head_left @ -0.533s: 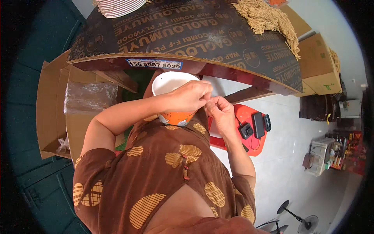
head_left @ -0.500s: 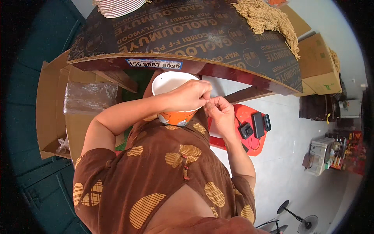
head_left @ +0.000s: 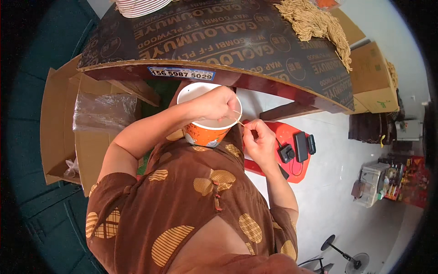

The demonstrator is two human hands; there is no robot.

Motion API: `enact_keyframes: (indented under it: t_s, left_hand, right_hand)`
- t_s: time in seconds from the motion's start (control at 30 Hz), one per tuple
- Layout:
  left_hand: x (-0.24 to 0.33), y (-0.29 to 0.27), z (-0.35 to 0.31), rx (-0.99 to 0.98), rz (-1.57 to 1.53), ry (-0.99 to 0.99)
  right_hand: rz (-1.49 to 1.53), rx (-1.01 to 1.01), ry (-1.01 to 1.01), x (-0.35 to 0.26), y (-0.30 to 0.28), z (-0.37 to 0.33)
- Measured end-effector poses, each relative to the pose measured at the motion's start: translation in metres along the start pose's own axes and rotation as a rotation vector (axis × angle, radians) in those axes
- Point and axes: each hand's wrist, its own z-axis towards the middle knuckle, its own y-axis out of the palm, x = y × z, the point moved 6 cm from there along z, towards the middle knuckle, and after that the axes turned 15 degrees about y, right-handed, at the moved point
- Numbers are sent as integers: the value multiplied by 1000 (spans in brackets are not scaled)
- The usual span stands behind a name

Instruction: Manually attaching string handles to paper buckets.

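A paper bucket (head_left: 207, 135), white inside and orange-printed outside, stands at my lap. A small dark hole shows in its far inner wall, near the rim. My left hand (head_left: 218, 104) reaches across the bucket's mouth to the right side of the rim, its fingers pinched. Just outside that rim, my right hand (head_left: 260, 142) is closed with thumb and forefinger together. A short length of thin tan cord (head_left: 242, 123) runs between the two hands, gripped by both. Whether the cord passes through the bucket's wall is hidden by the fingers.
Ahead is a dark plywood table (head_left: 205, 39), carrying a bundle of tan cords (head_left: 312, 23) and stacked white plates or lids (head_left: 141, 7). An open cardboard box (head_left: 59, 118) stands left. On the right, a red stool (head_left: 285, 132) holds black devices (head_left: 301, 146).
My hands have drawn slightly apart, the right one lower, and the cord now shows between them. The left hand has shifted a little left over the bucket.
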Motion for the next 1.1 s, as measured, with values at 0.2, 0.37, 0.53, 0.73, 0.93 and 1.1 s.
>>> enact_keyframes:
  t_s: [0.2, 0.37, 0.53, 0.73, 0.93, 1.1]
  left_hand:
    - [2, -1, 0, 68, 35, -77]
    - [-1, -6, 0, 125, 45, -38]
    - [11, -4, 0, 63, 74, 105]
    - [28, -1, -2, -25, 137, 205]
    - [36, -3, -1, -70, 266, 251]
    - [38, -6, 0, -61, 259, 275]
  right_hand:
    - [-136, -70, -128, -2, 4, -1]
    - [-112, -64, -176, -4, 4, 2]
    - [-72, -47, -93, -11, 6, 0]
    - [14, -34, -117, -18, 4, 2]
    - [69, -59, -150, -12, 9, 1]
    - [159, -90, 17, -1, 15, 0]
